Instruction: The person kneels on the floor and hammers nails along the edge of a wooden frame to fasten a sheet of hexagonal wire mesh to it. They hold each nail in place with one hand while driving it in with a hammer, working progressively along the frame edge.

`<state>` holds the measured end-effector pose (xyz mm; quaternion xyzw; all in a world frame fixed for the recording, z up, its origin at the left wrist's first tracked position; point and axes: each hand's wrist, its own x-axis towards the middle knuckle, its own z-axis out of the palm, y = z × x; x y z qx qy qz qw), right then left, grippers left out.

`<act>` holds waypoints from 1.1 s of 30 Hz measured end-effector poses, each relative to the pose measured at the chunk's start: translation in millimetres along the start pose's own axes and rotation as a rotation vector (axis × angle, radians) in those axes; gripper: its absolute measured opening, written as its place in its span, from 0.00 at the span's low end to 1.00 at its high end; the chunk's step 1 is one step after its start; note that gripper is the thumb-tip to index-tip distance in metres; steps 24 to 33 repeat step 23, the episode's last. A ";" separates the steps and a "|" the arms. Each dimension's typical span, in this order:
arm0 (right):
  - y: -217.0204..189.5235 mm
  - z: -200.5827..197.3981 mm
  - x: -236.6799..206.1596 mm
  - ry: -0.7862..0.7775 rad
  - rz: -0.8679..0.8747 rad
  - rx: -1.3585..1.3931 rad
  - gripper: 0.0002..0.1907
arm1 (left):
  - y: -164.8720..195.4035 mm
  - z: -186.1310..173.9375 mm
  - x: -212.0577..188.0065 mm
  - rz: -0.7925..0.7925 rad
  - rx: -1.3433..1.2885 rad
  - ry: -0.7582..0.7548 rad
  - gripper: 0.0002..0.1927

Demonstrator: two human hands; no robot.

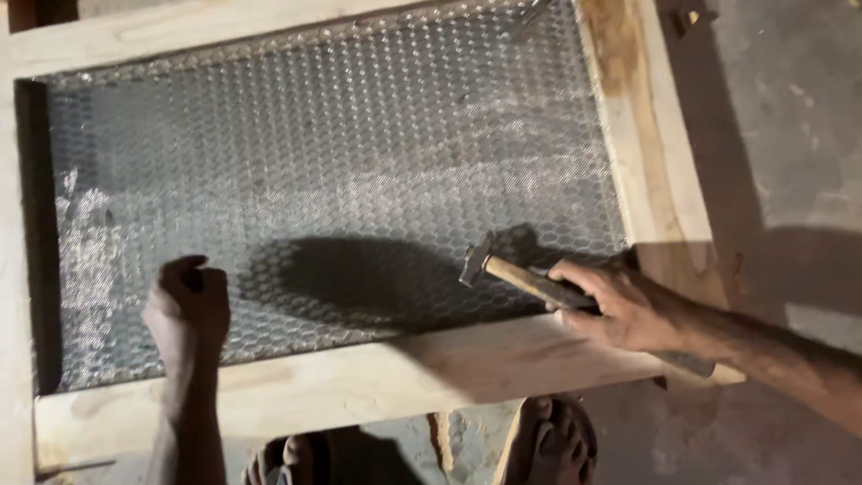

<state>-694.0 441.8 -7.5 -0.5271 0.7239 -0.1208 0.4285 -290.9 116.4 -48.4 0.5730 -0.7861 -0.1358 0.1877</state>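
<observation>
A pale wooden frame [359, 382] lies flat, with hexagonal wire mesh [341, 153] stretched across its opening. My right hand [620, 301] grips the wooden handle of a hammer [503, 268]; the dark metal head hovers over the mesh near the frame's lower right corner. My left hand [187, 305] rests in a loose fist on the mesh just above the frame's near rail. What the fist holds is not visible.
The frame's right rail [651, 153] runs beside a grey concrete floor [790, 135]. My feet [552, 440] show below the near rail. A dark shadow falls on the mesh between my hands.
</observation>
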 end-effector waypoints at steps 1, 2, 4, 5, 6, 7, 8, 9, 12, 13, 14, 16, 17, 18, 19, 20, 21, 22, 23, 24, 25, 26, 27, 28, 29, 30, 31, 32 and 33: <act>0.6 0.9 -0.2 0.022 -0.036 -0.002 0.18 | 14.1 2.6 -6.6 -0.138 -0.111 -0.061 0.15; 1.2 0.0 1.0 0.043 -0.074 -0.004 0.19 | 30.7 8.7 -12.4 -0.291 -0.251 -0.175 0.16; 0.4 -2.5 2.4 -0.008 -0.014 0.013 0.21 | 66.8 22.3 -37.4 -0.371 -0.686 -0.338 0.17; -0.2 -2.5 2.7 -0.037 0.017 0.022 0.22 | 84.7 27.6 -54.2 -0.294 -0.981 -0.385 0.16; 0.0 -1.9 3.3 -0.061 0.058 0.015 0.22 | 104.9 37.5 -64.1 -0.452 -0.989 -0.460 0.17; 1.8 -1.3 4.3 -0.085 0.101 0.009 0.23 | 125.4 47.9 -75.0 -0.612 -0.993 -0.537 0.17; 4.9 -0.8 4.8 -0.108 0.146 0.003 0.23 | 143.0 55.3 -86.1 -0.654 -1.194 -0.596 0.17; 9.2 -0.6 4.4 -0.081 0.106 0.005 0.24 | 157.8 60.5 -95.1 -0.696 -1.395 -0.652 0.17; 24.4 1.5 1.0 -0.038 0.055 0.004 0.25 | 191.5 71.6 -112.9 -0.796 -1.371 -0.832 0.18; 28.8 1.1 -0.6 -0.049 0.080 -0.005 0.24 | 199.7 73.3 -117.3 -0.769 -1.410 -0.870 0.17; 32.1 0.6 -1.8 -0.058 0.105 -0.016 0.23 | 207.0 75.2 -120.9 -0.740 -1.448 -0.908 0.16; 34.0 -0.1 -3.3 0.077 -0.135 -0.012 0.26 | 219.2 79.9 -124.4 -0.649 -1.517 -0.957 0.15; 32.2 -0.6 -5.1 0.142 -0.254 -0.009 0.27 | 224.5 83.0 -125.2 -0.589 -1.546 -0.968 0.14; 28.5 -2.0 -6.3 0.111 -0.181 -0.004 0.27 | 227.5 84.4 -128.0 -0.535 -1.574 -0.979 0.13; 22.9 -4.7 -6.3 0.075 -0.107 0.005 0.26 | 229.7 86.8 -129.2 -0.481 -1.408 -0.952 0.13; 15.3 -7.5 -6.6 0.034 -0.032 0.014 0.26 | 232.7 92.1 -127.1 -0.432 -1.243 -0.925 0.14; 6.5 -12.3 -8.4 -0.045 0.112 -0.052 0.26 | 234.9 96.5 -125.9 -0.388 -1.076 -0.899 0.14; -2.4 -20.0 -11.0 -0.125 0.258 -0.118 0.27 | 235.0 99.3 -126.9 -0.319 -1.062 -0.870 0.14; -12.4 -27.5 -13.2 -0.204 0.404 -0.183 0.29 | 234.0 101.3 -126.7 -0.249 -1.047 -0.841 0.14; -12.4 -27.5 -13.2 -0.204 0.404 -0.183 0.29 | 234.0 101.3 -126.7 -0.249 -1.047 -0.841 0.14; -12.4 -27.5 -13.2 -0.204 0.404 -0.183 0.29 | 234.0 101.3 -126.7 -0.249 -1.047 -0.841 0.14; -12.4 -27.5 -13.2 -0.204 0.404 -0.183 0.29 | 234.0 101.3 -126.7 -0.249 -1.047 -0.841 0.14; -12.4 -27.5 -13.2 -0.204 0.404 -0.183 0.29 | 234.0 101.3 -126.7 -0.249 -1.047 -0.841 0.14; -12.4 -27.5 -13.2 -0.204 0.404 -0.183 0.29 | 234.0 101.3 -126.7 -0.249 -1.047 -0.841 0.14; -12.4 -27.5 -13.2 -0.204 0.404 -0.183 0.29 | 234.0 101.3 -126.7 -0.249 -1.047 -0.841 0.14; -12.4 -27.5 -13.2 -0.204 0.404 -0.183 0.29 | 234.0 101.3 -126.7 -0.249 -1.047 -0.841 0.14; -12.4 -27.5 -13.2 -0.204 0.404 -0.183 0.29 | 234.0 101.3 -126.7 -0.249 -1.047 -0.841 0.14; -12.4 -27.5 -13.2 -0.204 0.404 -0.183 0.29 | 234.0 101.3 -126.7 -0.249 -1.047 -0.841 0.14; -12.4 -27.5 -13.2 -0.204 0.404 -0.183 0.29 | 234.0 101.3 -126.7 -0.249 -1.047 -0.841 0.14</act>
